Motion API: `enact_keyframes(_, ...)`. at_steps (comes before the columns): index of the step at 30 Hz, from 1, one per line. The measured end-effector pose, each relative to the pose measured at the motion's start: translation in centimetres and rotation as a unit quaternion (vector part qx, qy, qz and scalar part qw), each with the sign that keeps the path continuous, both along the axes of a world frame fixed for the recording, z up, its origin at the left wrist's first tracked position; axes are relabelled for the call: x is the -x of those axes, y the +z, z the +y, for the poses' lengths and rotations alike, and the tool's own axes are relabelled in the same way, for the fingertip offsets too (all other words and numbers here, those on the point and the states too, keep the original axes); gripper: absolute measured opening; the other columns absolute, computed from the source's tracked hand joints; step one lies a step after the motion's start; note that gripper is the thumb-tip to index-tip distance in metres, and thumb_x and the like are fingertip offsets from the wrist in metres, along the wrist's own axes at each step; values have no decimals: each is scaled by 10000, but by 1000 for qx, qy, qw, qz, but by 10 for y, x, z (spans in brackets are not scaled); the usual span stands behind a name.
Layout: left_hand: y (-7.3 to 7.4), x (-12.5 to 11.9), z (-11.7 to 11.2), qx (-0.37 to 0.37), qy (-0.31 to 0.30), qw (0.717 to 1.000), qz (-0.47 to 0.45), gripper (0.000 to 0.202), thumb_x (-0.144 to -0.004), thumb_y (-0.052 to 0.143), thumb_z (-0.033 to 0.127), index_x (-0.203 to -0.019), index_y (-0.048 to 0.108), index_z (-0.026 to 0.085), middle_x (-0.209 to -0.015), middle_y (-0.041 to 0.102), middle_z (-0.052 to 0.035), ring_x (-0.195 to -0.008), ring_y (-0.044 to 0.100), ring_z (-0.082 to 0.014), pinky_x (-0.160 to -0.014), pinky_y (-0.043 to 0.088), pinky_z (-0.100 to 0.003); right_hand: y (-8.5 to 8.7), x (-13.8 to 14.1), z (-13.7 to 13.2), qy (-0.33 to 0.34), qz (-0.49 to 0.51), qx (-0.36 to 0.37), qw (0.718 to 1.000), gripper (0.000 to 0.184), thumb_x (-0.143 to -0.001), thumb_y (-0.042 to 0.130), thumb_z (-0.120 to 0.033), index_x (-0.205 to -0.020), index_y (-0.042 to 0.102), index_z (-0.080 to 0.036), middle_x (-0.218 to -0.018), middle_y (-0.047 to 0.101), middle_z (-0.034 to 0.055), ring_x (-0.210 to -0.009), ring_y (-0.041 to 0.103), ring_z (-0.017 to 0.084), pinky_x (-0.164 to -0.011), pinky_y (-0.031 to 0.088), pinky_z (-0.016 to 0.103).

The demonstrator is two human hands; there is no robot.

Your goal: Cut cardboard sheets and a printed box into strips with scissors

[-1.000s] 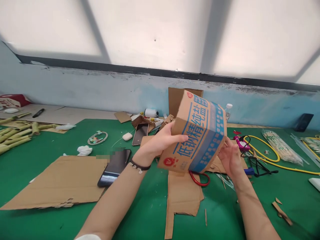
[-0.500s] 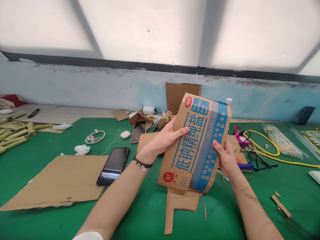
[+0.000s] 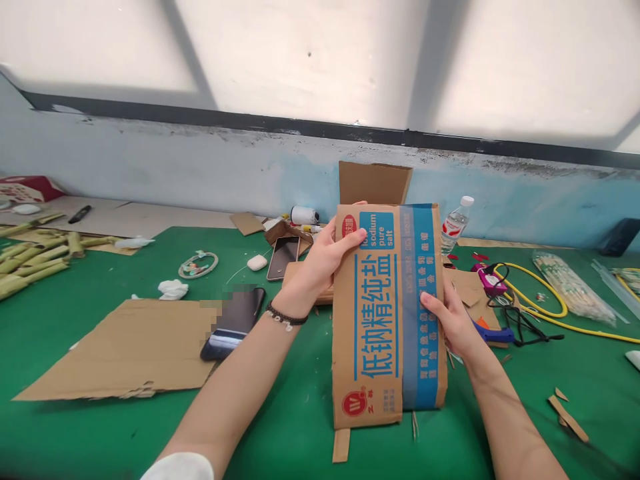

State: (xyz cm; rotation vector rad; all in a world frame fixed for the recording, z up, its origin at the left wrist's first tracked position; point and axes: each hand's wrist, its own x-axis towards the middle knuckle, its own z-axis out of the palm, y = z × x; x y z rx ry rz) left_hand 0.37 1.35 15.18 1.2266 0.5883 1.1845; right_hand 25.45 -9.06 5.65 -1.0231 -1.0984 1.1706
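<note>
A brown cardboard piece (image 3: pixel 383 313) with blue Chinese print, "low sodium pure salt" lettering and clear tape is held up in front of me, nearly upright. My left hand (image 3: pixel 327 257) grips its upper left edge, thumb across the printed face and fingers mostly behind. On the right edge, my right hand (image 3: pixel 450 320) closes around the board with its thumb on the blue band; its other fingers are largely hidden. Below the held board, a narrow strip of cardboard (image 3: pixel 341 445) sticks out over the green tabletop (image 3: pixel 280 427).
Left of my arm lie a flat cardboard sheet (image 3: pixel 135 347) and a black phone (image 3: pixel 237 320). Another phone (image 3: pixel 283 258) sits farther back. A water bottle (image 3: pixel 456 223) stands behind the board. Yellow tubing (image 3: pixel 555 300), a blue-handled tool (image 3: pixel 493 331) and bagged sticks (image 3: pixel 575 283) lie right.
The cardboard has turned from a rightward lean to nearly upright. My left hand has shifted up along its edge. The bottle behind it shows more, and the strip below is more covered.
</note>
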Motion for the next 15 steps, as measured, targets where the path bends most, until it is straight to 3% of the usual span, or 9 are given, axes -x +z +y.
enact_keyframes(3,-7,-4,4,14,35,999,10,567,-875,950,475,-1335,739,220,-1334,857,-127,-1127,855,-338,-919,737,-431,2,1,2,-9,8,11,1000,626,-971,885,-536,-1544,702,-362,-1514,797,61,-1311,807,345,-1002,729,451)
enact_keyframes(5,-13,-6,8,32,21,999,12,545,-882,948,477,-1313,730,224,-1332,859,-124,-1112,857,-329,-905,732,-418,5,0,5,-36,22,16,999,651,-936,909,-546,-1519,709,-338,-1463,820,77,-1231,834,355,-952,737,456)
enact_keyframes(10,-22,-6,10,68,-130,987,58,653,-904,950,508,-1477,700,318,-1330,862,-86,-1106,865,-310,-825,715,-366,10,-8,17,-201,95,-39,974,681,-903,929,-529,-1509,699,-320,-1361,842,81,-1169,833,327,-990,720,475)
enact_keyframes(13,-25,-7,7,63,-213,971,89,634,-912,954,502,-1454,739,254,-1410,836,-127,-1233,834,-345,-1014,692,-439,10,-11,23,-280,135,-105,945,698,-880,942,-497,-1512,700,-326,-1396,819,63,-1257,790,300,-1058,691,476)
enact_keyframes(15,-28,-8,6,44,-235,964,116,624,-916,950,520,-1420,764,201,-1453,816,-151,-1313,796,-376,-1122,645,-490,10,-10,26,-307,143,-142,930,670,-880,938,-482,-1495,712,-336,-1416,808,45,-1307,764,280,-1094,671,462)
